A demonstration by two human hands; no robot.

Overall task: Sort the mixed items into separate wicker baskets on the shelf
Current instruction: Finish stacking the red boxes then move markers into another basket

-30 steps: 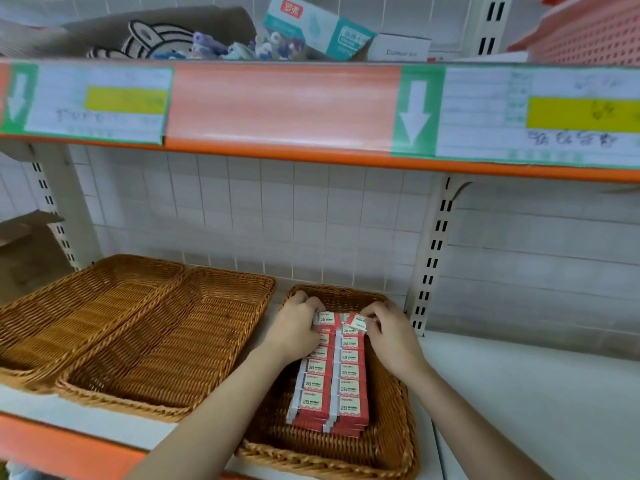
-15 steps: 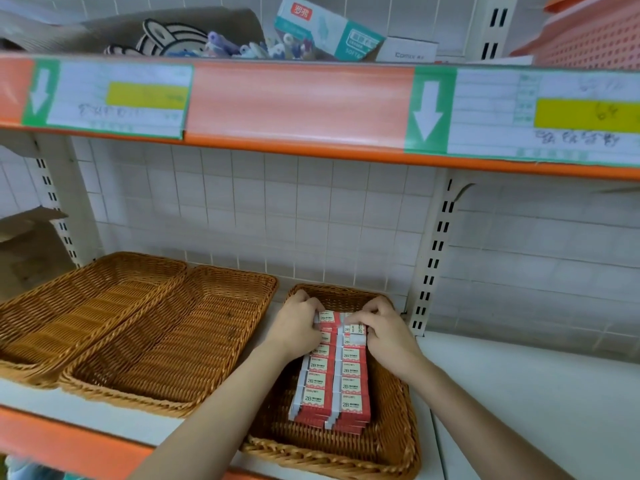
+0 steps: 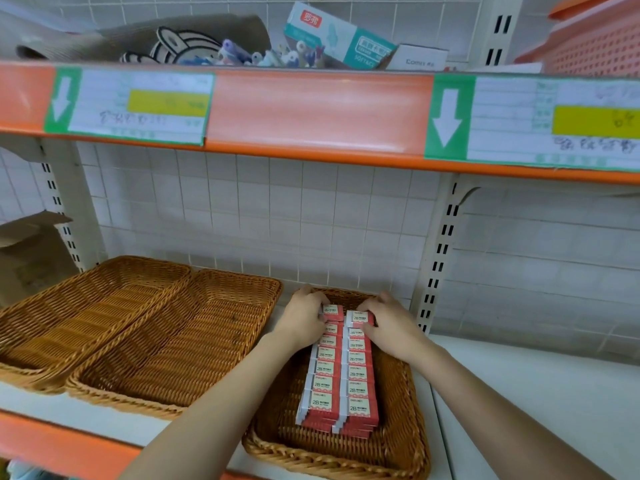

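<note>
Two rows of small red-and-white "2B" eraser boxes [image 3: 341, 370], stacked in layers, lying lengthwise in the right-hand brown wicker basket [image 3: 405, 441] on the white lower shelf [image 3: 540, 393]. At the far end of the rows, both hands together on the boxes: left hand [image 3: 304, 318] curled over the end of the left row, fingers pinching the topmost far box; right hand [image 3: 389, 322] curled over the end of the right row, thumb and fingers gripping its far box. Hands close together, only the seam between the rows separating them. Forearms reaching in over the near rim of the basket, partly covering its left and right walls.

Just left of the left hand, a second brown wicker basket [image 3: 180, 344], its side against the first one. Further left, a third brown wicker basket [image 3: 79, 306], rim overlapping the second. Beyond that, an open brown cardboard box [image 3: 31, 251] at the frame edge.

Behind the hands, a white tiled-looking back panel [image 3: 277, 216]. Just right of the right hand, a cream slotted upright [image 3: 440, 251]. Above the hands, the orange edge of the upper shelf [image 3: 318, 112], carrying two white-and-green label cards with down arrows [image 3: 128, 105], each with a yellow patch and blurred handwriting. On top of that shelf, a grey pouch with a cartoon rabbit [image 3: 180, 39], a heap of small pastel pens [image 3: 270, 57], a teal-and-white carton [image 3: 336, 39], a small white box [image 3: 419, 58]; far right, a pink perforated plastic basket [image 3: 599, 39].
</note>
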